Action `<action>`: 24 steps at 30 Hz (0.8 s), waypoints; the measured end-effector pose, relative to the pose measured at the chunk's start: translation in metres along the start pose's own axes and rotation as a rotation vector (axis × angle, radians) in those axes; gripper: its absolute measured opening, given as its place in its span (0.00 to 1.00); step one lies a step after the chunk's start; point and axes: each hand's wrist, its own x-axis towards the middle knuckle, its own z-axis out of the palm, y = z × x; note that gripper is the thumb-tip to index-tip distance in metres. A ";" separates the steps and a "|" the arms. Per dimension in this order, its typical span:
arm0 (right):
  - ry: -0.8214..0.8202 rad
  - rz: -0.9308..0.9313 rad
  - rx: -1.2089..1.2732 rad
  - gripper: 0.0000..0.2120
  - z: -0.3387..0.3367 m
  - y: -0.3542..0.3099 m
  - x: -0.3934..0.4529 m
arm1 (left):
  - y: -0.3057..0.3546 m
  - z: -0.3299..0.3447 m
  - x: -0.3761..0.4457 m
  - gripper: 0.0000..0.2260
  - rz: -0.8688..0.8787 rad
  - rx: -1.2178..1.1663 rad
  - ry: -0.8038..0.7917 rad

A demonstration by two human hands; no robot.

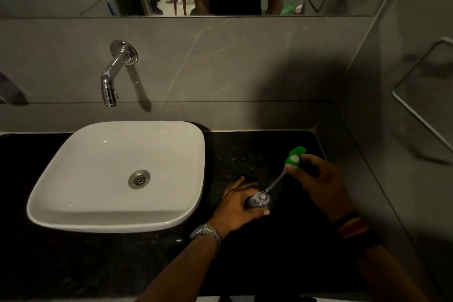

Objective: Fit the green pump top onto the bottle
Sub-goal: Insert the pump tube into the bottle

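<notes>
Hands, two of them, are being used over a black stone counter (73, 265) to the right of one white basin (117, 174). One clear bottle (258, 200) is being held upright on the counter by the left hand (239, 206), whose fingers are being curled closed around its body, leaving the open mouth showing from above. One green pump top (294, 156) is being pinched at its collar between thumb and fingers of the right hand (316, 179), farther back and to the right of the bottle. The pump is being held tilted, its one clear dip tube (275, 182) being slanted down and to the left so that the tip is being brought to the rim of the bottle's mouth; whether it is already inside cannot be told. One metal watch (207, 233) is being worn on the left wrist, and several dark and reddish bands (353, 225) on the right. One chrome tap (110, 81) is being carried by the grey wall behind the basin, and one round drain (139, 179) is being shown in the bowl.
</notes>
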 end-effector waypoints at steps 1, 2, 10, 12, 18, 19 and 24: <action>0.006 -0.022 0.033 0.15 0.001 -0.003 -0.005 | 0.001 -0.001 0.000 0.26 -0.003 0.009 -0.016; 0.009 -0.045 0.049 0.14 0.003 -0.005 -0.009 | 0.001 -0.002 0.001 0.26 -0.003 0.016 -0.031; -0.005 -0.157 -0.153 0.10 0.024 0.011 -0.022 | 0.005 -0.005 -0.001 0.26 -0.031 0.037 -0.096; -0.019 -0.166 -0.251 0.11 0.030 0.021 -0.022 | 0.007 -0.005 -0.002 0.27 -0.037 0.033 -0.102; -0.090 -0.119 -0.485 0.14 0.047 0.047 -0.022 | 0.008 -0.007 -0.004 0.27 -0.028 0.020 -0.117; -0.101 -0.131 -0.498 0.13 0.049 0.049 -0.020 | 0.007 -0.007 -0.004 0.27 -0.021 0.016 -0.122; -0.160 -0.110 -0.588 0.13 0.057 0.065 -0.018 | 0.001 -0.003 -0.002 0.33 -0.011 0.054 -0.113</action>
